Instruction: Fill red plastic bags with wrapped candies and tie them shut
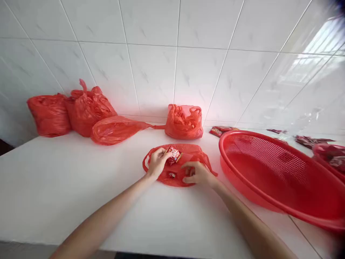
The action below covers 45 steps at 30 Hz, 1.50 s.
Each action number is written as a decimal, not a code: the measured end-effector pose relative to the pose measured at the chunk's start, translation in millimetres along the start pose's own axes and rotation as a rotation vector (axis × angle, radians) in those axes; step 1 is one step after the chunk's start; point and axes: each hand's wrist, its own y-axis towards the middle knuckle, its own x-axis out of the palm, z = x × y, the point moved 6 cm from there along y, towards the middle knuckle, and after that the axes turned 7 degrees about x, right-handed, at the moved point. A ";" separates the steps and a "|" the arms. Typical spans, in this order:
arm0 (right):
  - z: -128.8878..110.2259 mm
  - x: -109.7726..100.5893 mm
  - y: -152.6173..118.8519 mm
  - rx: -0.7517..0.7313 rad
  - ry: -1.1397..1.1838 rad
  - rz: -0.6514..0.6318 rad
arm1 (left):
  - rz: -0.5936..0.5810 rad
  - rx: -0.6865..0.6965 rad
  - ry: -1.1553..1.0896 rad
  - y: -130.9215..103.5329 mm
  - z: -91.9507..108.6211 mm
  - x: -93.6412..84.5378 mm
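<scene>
A thin red plastic bag (192, 150) lies flattened on the white table in front of me. Over its left part, my left hand (157, 162) pinches a small red snack packet (175, 155) with white and gold print. My right hand (198, 173) hovers at the bag's right side, fingers curved and thumb apart, with nothing visible between them. A smaller dark red wrapped piece (171, 175) shows at the bag's near side, between my hands. Whether it lies inside or on top of the plastic, I cannot tell.
Filled red bags (50, 115) stand at the back left, beside a loose red bag (115, 129). Another red bag (184, 124) sits against the tiled wall. A large red basket (256, 180) takes up the right, with packets (221, 130) behind it and a second basket (320, 153) beyond.
</scene>
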 end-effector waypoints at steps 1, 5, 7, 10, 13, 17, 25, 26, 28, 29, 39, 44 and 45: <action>0.8 -2.8 1.2 0.018 0.068 0.059 | 0.006 -0.004 -0.012 0.1 0.4 -1.1; 1.6 -11.7 4.4 0.032 0.349 0.287 | -0.009 -0.009 -0.059 -0.8 2.4 -1.8; 0.1 -14.4 4.9 0.009 0.469 0.376 | -0.042 -0.003 -0.078 -1.9 3.7 0.0; -1.2 -10.8 6.3 0.040 0.541 0.330 | -0.078 0.002 -0.097 -3.7 5.1 1.7; -2.9 -6.3 4.1 0.076 0.384 0.192 | -0.084 0.004 -0.110 -4.7 5.8 1.8; -1.2 -2.8 -3.1 0.086 -0.033 0.091 | -0.095 0.011 -0.109 -4.9 6.0 2.3; -9.3 -17.3 -3.6 -0.026 0.021 0.358 | -0.060 -0.024 -0.119 -3.4 2.2 -1.0; -10.2 -20.4 -3.5 -0.037 0.064 0.401 | -0.056 -0.028 -0.125 -3.4 2.4 -1.2; -10.1 -24.1 -2.5 -0.037 0.160 0.439 | -0.060 -0.035 -0.131 -3.5 3.0 -0.7; -8.4 -25.1 -1.9 -0.020 0.230 0.444 | -0.069 -0.037 -0.132 -3.8 3.4 -0.1; -11.6 -3.8 -0.5 0.087 0.746 0.141 | -0.209 -0.007 -0.052 -9.9 8.5 9.5; -13.6 -3.1 -1.5 0.038 0.644 0.186 | -0.278 0.017 -0.056 -13.6 12.9 15.7; -13.9 -3.2 -1.5 0.022 0.633 0.176 | -0.294 0.012 -0.067 -14.2 13.9 16.6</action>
